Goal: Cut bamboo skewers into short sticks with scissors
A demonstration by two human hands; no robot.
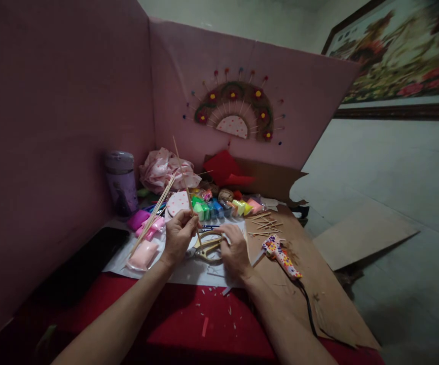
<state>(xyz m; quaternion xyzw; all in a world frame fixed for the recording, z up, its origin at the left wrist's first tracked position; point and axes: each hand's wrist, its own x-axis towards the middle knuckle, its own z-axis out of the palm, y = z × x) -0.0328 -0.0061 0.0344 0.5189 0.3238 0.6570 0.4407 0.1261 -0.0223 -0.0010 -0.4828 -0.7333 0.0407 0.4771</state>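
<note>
Thin wooden skewer (183, 177), tilted, is pinched in the left hand's (181, 235) fingers above white paper (177, 275) near the red worktop's (187, 327) front edge; the right hand's (236, 248) fingers close round gold-handled metal scissors (206, 250). Pink panels (299, 116) wall the back and left.

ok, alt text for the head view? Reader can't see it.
A person's left hand holds a thin wooden stick while the right hand holds gold-handled scissors, over a cluttered craft table. Colored packets lie around them, with a floral-patterned glue gun to the right. Behind, a semicircular, flower-decorated fan shape is on a pink panel.
</note>
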